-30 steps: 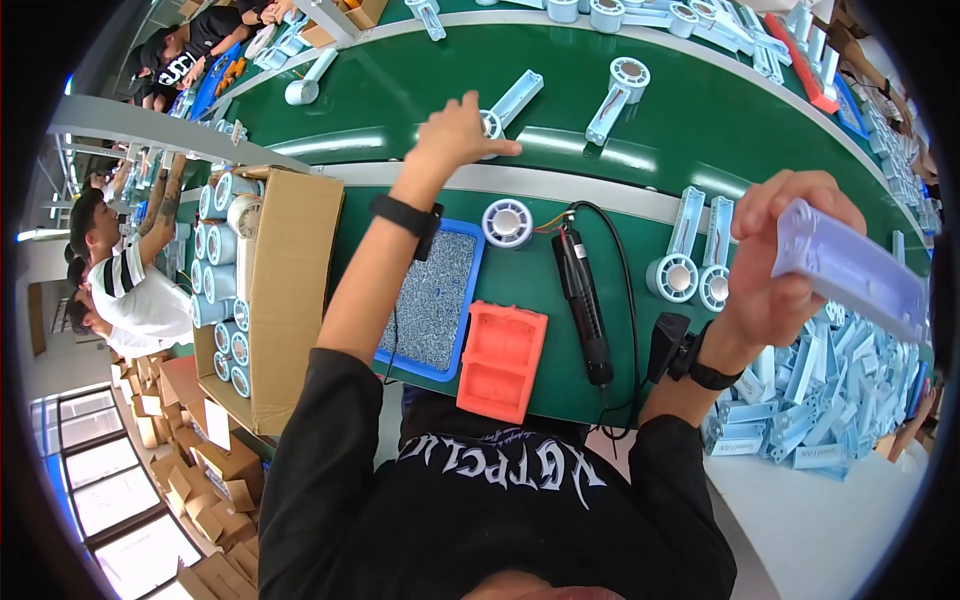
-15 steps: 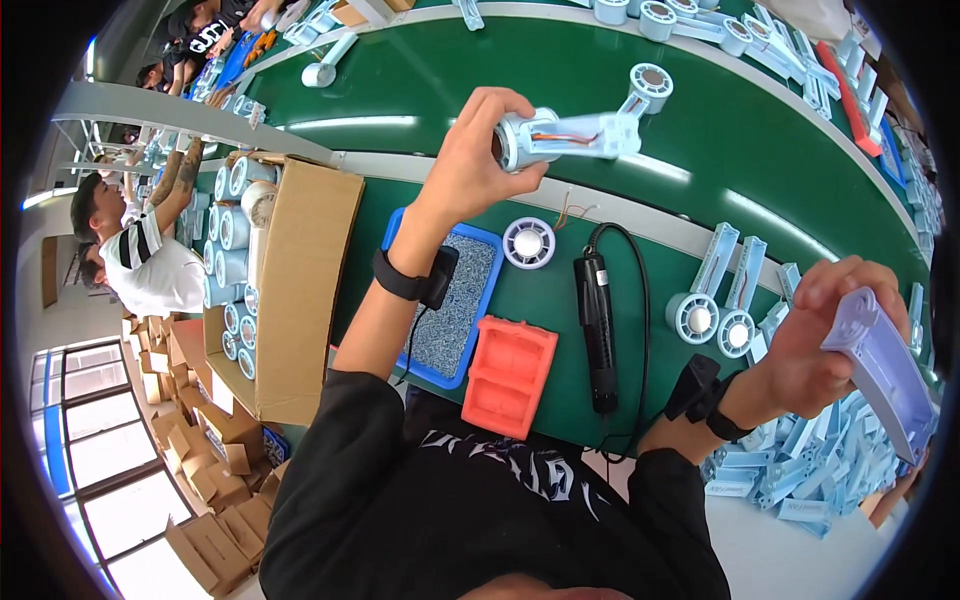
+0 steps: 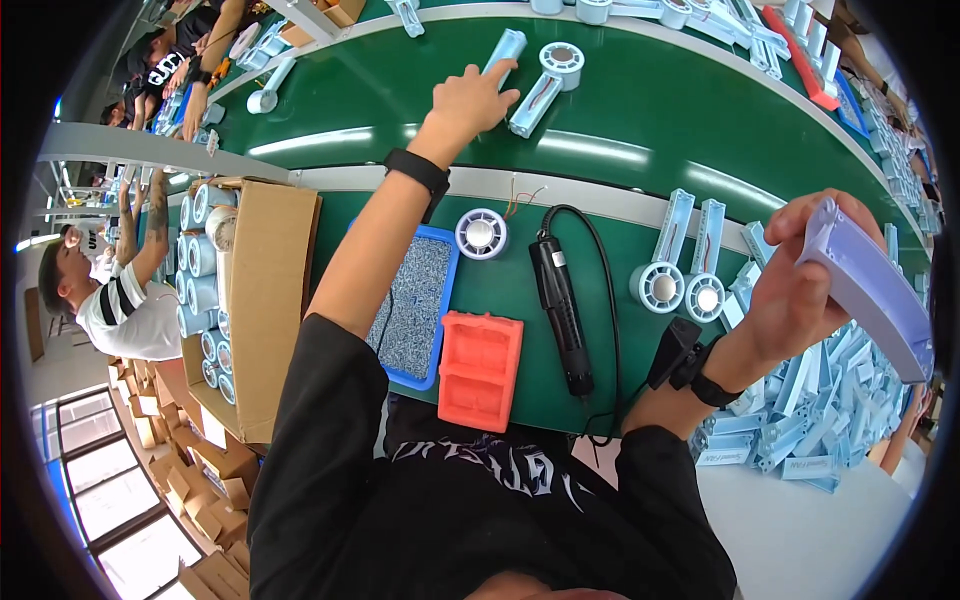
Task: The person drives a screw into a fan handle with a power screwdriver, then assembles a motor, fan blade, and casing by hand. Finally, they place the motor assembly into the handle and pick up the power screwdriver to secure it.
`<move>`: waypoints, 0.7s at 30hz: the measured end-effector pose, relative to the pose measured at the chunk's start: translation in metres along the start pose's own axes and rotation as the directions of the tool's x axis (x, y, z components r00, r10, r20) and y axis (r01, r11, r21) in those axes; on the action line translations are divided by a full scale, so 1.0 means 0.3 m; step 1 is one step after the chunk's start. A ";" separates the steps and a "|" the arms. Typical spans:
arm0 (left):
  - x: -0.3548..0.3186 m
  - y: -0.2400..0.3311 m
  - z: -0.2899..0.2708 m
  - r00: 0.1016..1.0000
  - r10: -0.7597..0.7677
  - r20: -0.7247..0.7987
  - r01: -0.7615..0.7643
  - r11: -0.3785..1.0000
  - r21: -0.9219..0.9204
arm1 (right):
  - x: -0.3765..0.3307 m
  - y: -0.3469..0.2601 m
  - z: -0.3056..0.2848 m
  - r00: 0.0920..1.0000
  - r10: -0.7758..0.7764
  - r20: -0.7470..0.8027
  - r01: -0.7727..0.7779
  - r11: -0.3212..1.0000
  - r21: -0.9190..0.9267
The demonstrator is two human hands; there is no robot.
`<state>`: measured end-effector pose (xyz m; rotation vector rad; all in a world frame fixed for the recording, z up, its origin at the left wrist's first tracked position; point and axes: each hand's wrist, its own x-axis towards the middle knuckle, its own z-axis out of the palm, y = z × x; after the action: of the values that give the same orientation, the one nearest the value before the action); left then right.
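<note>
My left hand (image 3: pixel 468 108) reaches to the far green surface, its fingers closed over a light blue fan body. The body's handle part (image 3: pixel 507 50) sticks out past my fingers; its round end is hidden under the hand. Just right of it lies another light blue fan body (image 3: pixel 560 62) with a round grille. At the right, my right hand (image 3: pixel 795 290) is closed around one end of a lavender handle shell (image 3: pixel 880 290), long and curved with a hollow inner side. On the near green mat, a lavender round fan part (image 3: pixel 481 234) with loose wires lies below my left hand.
A black electric screwdriver (image 3: pixel 562 315) with a cable lies mid-mat. Left of it are a red two-part tray (image 3: pixel 480 395) and a blue tray of screws (image 3: pixel 447 300). A carton of fan bodies (image 3: pixel 275 300) stands left; light blue shells (image 3: pixel 790 410) are heaped right. Co-workers are at the left.
My left hand has moved away from me with the fan body, lowering it to the far green surface. My right hand still holds the lavender shell. The whole view has shifted a little.
</note>
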<state>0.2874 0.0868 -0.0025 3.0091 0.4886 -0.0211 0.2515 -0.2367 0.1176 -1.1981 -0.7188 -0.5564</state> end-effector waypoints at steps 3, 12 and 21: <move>0.022 0.006 0.051 0.998 -0.056 -0.015 0.053 0.986 -0.155 | 0.010 0.006 -0.001 1.000 0.003 -0.014 -0.003 0.999 0.034; 0.025 -0.019 0.055 0.978 0.114 -0.173 -0.077 0.975 0.208 | -0.005 0.010 -0.016 0.991 0.056 0.123 -0.044 0.994 -0.098; -0.088 0.033 -0.068 0.918 0.356 -0.174 -0.357 0.934 0.027 | 0.026 0.002 -0.038 0.993 -0.076 0.085 0.082 0.995 -0.062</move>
<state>0.2654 0.0709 0.0194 3.0585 -0.0576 0.2736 0.2594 -0.2476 0.1209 -1.2635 -0.8262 -0.6027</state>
